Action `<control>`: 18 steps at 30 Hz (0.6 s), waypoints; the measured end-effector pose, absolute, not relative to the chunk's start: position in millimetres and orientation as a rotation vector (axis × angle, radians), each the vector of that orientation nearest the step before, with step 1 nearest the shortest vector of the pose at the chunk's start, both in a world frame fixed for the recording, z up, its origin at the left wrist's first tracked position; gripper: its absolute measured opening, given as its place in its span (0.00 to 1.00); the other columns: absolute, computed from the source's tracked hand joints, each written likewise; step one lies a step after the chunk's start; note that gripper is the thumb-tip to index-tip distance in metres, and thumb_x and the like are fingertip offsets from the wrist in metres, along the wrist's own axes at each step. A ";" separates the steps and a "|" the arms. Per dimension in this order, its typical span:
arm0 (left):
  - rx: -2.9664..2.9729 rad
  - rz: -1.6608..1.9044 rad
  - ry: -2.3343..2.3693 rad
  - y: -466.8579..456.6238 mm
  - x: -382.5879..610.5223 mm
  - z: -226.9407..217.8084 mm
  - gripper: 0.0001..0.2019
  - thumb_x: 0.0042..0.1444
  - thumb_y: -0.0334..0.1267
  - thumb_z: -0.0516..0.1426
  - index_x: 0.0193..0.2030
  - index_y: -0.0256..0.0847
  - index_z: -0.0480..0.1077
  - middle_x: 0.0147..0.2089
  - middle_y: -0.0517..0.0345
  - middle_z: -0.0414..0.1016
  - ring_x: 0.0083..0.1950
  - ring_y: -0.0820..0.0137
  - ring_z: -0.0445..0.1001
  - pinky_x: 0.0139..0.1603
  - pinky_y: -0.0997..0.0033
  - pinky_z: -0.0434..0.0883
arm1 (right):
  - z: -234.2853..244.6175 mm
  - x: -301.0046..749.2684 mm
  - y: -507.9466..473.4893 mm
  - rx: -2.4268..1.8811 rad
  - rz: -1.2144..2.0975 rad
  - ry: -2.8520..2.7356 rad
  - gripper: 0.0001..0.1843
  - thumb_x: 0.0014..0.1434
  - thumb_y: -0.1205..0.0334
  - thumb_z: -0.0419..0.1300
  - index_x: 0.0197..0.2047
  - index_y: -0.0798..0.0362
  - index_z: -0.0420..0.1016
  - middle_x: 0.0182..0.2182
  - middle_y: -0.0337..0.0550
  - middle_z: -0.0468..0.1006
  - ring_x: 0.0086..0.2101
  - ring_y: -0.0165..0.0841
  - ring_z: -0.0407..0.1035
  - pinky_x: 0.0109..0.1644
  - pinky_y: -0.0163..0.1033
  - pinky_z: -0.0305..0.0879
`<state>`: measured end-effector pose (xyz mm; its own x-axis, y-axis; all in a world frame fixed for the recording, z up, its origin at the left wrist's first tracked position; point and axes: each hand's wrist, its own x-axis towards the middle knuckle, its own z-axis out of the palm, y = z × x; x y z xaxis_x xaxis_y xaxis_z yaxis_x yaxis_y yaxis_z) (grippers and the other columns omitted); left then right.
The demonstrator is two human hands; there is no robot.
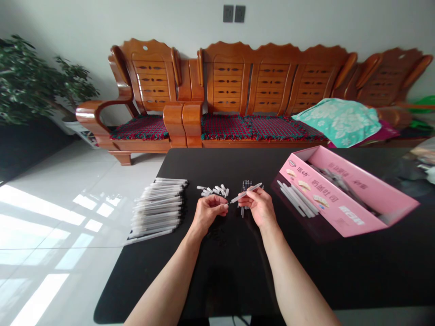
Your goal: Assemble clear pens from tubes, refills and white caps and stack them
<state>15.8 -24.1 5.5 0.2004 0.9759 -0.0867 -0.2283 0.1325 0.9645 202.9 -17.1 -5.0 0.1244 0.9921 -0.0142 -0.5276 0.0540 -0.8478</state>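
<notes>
Over the dark table, my right hand (261, 207) grips a pale, translucent pen barrel (240, 195) that slants down toward the left. My left hand (209, 212) has its thumb and fingertips pinched together just beside the barrel's lower end. Whatever sits in that pinch is too small to name. Short white pen caps (222, 191) lie scattered behind my left hand. Thin black-tipped pen refills (247, 183) lie behind and beneath my right hand, partly hidden by it. Small black pieces (217, 236) rest on the table, hard to make out against it.
Many white pens with dark ends (158, 208) lie in a row at the table's left edge. To the right, several white barrels (298, 199) lie beside a pink box (343, 215) with contents inside. A wooden bench (227, 86) stands behind the black table (152, 276).
</notes>
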 end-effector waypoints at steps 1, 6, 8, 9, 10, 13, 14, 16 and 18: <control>1.037 1.095 0.944 -24.0 15.6 5.4 0.15 0.41 0.40 0.70 0.30 0.32 0.75 0.23 0.58 0.76 0.24 0.74 0.73 0.27 0.76 0.73 | -5.1 202.9 -17.1 -0.834 1.320 -0.720 0.12 0.48 0.61 0.70 0.33 0.54 0.72 0.27 0.45 0.83 0.24 0.36 0.78 0.26 0.37 0.77; 1.048 1.088 0.942 -24.1 17.3 4.1 0.15 0.41 0.40 0.70 0.30 0.32 0.75 0.23 0.57 0.76 0.23 0.74 0.73 0.26 0.76 0.72 | -4.3 201.0 -17.7 -0.839 1.324 -0.730 0.12 0.48 0.61 0.70 0.34 0.54 0.72 0.27 0.45 0.83 0.23 0.37 0.78 0.26 0.37 0.77; 1.047 1.088 0.944 -24.4 17.8 4.4 0.15 0.41 0.40 0.70 0.30 0.32 0.75 0.23 0.56 0.76 0.23 0.74 0.73 0.26 0.76 0.72 | -3.8 199.9 -18.1 -0.845 1.327 -0.741 0.12 0.48 0.62 0.70 0.34 0.54 0.72 0.27 0.45 0.83 0.23 0.36 0.78 0.26 0.37 0.77; 1.047 1.088 0.944 -24.6 17.9 4.7 0.15 0.41 0.41 0.70 0.30 0.32 0.75 0.23 0.56 0.76 0.23 0.74 0.73 0.26 0.76 0.72 | -3.6 199.4 -18.3 -0.850 1.327 -0.745 0.12 0.49 0.62 0.70 0.34 0.54 0.72 0.27 0.44 0.83 0.23 0.36 0.78 0.26 0.37 0.77; 1.047 1.089 0.944 -24.8 18.0 5.1 0.15 0.41 0.41 0.70 0.30 0.32 0.75 0.23 0.56 0.76 0.23 0.74 0.73 0.26 0.76 0.72 | -3.4 199.0 -18.5 -0.855 1.328 -0.749 0.13 0.48 0.62 0.70 0.34 0.54 0.72 0.27 0.44 0.83 0.23 0.36 0.78 0.26 0.37 0.77; 1.050 1.097 0.949 -25.2 18.2 5.8 0.15 0.41 0.41 0.70 0.30 0.32 0.75 0.23 0.56 0.76 0.23 0.74 0.73 0.27 0.76 0.72 | -3.4 198.3 -18.9 -0.863 1.326 -0.753 0.13 0.47 0.62 0.70 0.34 0.54 0.71 0.27 0.44 0.83 0.23 0.36 0.78 0.25 0.37 0.77; 1.053 1.102 0.955 -25.2 18.3 5.7 0.15 0.41 0.41 0.70 0.29 0.32 0.74 0.23 0.56 0.76 0.23 0.74 0.73 0.26 0.76 0.72 | -3.5 198.3 -19.0 -0.863 1.328 -0.752 0.14 0.47 0.62 0.71 0.34 0.54 0.71 0.27 0.44 0.83 0.23 0.36 0.78 0.26 0.37 0.77; 1.057 1.109 0.964 -24.9 18.5 5.1 0.15 0.41 0.41 0.70 0.29 0.32 0.74 0.23 0.56 0.76 0.23 0.73 0.73 0.26 0.76 0.72 | -3.8 198.3 -19.3 -0.862 1.337 -0.754 0.14 0.47 0.62 0.71 0.35 0.54 0.71 0.27 0.44 0.84 0.23 0.36 0.78 0.26 0.37 0.77; 1.065 1.114 0.965 -24.4 18.7 4.4 0.15 0.41 0.40 0.70 0.29 0.32 0.74 0.22 0.56 0.76 0.23 0.73 0.73 0.25 0.76 0.72 | -3.8 198.2 -19.6 -0.863 1.343 -0.757 0.15 0.47 0.62 0.71 0.35 0.54 0.71 0.27 0.44 0.84 0.23 0.37 0.79 0.26 0.37 0.77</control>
